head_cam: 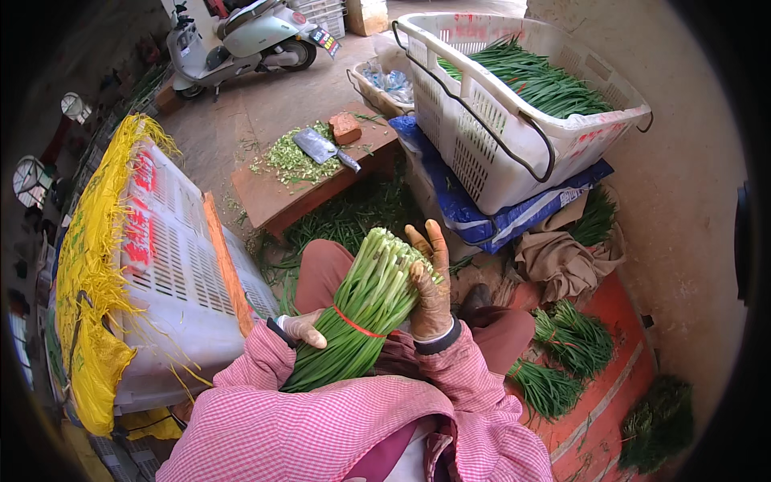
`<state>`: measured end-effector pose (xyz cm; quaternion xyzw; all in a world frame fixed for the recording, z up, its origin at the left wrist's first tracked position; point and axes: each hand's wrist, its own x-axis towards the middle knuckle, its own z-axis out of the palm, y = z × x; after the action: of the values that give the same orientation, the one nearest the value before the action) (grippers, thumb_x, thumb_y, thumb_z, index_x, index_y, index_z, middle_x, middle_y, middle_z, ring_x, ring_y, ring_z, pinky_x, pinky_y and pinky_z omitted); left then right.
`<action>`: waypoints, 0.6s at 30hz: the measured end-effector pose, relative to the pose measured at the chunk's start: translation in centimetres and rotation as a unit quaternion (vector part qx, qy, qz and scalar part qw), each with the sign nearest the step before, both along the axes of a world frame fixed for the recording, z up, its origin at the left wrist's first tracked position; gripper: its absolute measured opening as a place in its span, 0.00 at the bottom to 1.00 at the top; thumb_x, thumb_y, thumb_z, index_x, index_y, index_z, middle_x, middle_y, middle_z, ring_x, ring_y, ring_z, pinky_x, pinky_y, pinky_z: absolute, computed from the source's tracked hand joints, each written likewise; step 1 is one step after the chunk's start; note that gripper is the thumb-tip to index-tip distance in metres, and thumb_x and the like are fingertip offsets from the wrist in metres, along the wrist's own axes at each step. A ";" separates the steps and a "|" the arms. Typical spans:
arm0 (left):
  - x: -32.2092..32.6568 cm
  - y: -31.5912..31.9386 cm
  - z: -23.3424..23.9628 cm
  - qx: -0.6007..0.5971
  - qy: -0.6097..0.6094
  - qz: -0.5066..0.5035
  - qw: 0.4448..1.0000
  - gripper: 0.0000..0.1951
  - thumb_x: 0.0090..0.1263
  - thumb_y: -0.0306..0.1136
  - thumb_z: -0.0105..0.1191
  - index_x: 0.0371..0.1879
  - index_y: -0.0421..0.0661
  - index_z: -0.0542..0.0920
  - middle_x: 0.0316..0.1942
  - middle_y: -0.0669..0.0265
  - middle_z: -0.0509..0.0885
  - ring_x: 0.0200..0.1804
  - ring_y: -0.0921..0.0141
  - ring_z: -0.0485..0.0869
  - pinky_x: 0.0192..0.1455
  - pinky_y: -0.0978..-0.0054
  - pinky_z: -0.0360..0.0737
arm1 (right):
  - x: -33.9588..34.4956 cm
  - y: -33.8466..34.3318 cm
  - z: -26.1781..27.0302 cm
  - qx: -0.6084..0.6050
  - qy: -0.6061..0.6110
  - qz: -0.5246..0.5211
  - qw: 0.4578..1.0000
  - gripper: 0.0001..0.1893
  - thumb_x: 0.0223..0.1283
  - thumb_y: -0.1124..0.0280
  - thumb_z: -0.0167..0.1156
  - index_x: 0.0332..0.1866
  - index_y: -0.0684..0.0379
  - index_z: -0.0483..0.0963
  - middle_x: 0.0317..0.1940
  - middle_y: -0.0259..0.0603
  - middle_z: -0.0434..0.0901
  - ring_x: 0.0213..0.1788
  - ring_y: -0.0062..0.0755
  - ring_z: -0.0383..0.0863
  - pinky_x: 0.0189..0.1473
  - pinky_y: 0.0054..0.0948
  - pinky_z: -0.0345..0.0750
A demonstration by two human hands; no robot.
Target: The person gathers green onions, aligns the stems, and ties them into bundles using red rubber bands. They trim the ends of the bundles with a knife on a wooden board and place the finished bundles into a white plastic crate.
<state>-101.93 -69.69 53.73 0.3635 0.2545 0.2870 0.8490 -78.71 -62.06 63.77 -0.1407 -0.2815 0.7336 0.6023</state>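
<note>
A thick bundle of green chives, tied with a red band, lies over my lap with its cut pale ends up. My left hand, in a thin glove, holds the bundle's left side near the band; most of its fingers are hidden beneath. My right hand, in a stained glove, is at the right of the pale ends, fingers raised and apart, the palm side near or against the stalks. Ahead, a cleaver lies on a low board among chopped stem ends, beside a brick piece.
A white crate of chives stands on blue sacking at the right. Another crate, with yellow sacking, stands close at the left. Tied bundles lie on a red mat. A scooter stands behind.
</note>
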 end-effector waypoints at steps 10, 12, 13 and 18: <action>-1.9 -4.0 8.3 0.080 0.119 0.128 0.981 0.39 0.41 0.35 0.65 0.57 0.39 0.66 0.52 0.65 0.74 0.53 0.72 0.72 0.58 0.73 0.66 | -1.9 -0.1 0.6 0.071 -0.179 0.085 0.978 0.19 0.65 0.65 0.48 0.56 0.65 0.67 0.50 0.36 0.73 0.50 0.20 0.71 0.55 0.21 0.66; -2.7 -4.5 9.9 0.088 0.152 0.149 0.973 0.40 0.40 0.36 0.65 0.58 0.39 0.65 0.52 0.64 0.73 0.53 0.72 0.72 0.58 0.73 0.66 | -2.9 0.2 1.8 0.092 -0.192 0.116 0.970 0.18 0.63 0.69 0.51 0.55 0.66 0.67 0.55 0.39 0.71 0.53 0.23 0.70 0.57 0.22 0.65; -3.1 -4.9 10.4 0.088 0.153 0.155 0.972 0.40 0.40 0.36 0.65 0.58 0.39 0.65 0.52 0.64 0.73 0.53 0.72 0.72 0.58 0.73 0.66 | -3.5 0.1 2.2 0.093 -0.191 0.122 0.969 0.18 0.63 0.69 0.51 0.55 0.66 0.67 0.55 0.39 0.71 0.53 0.23 0.70 0.57 0.22 0.65; -5.5 -7.0 11.0 0.074 0.158 0.181 0.968 0.40 0.40 0.36 0.64 0.59 0.39 0.65 0.53 0.63 0.73 0.53 0.71 0.72 0.58 0.72 0.66 | -5.9 0.0 2.1 0.151 -0.200 0.199 0.947 0.21 0.57 0.69 0.58 0.55 0.64 0.68 0.61 0.41 0.64 0.57 0.26 0.67 0.59 0.23 0.63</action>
<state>-107.41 -76.66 64.72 0.4136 0.4254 0.3927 0.7027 -84.60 -62.04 65.86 -0.1335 -0.5261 0.7440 0.3897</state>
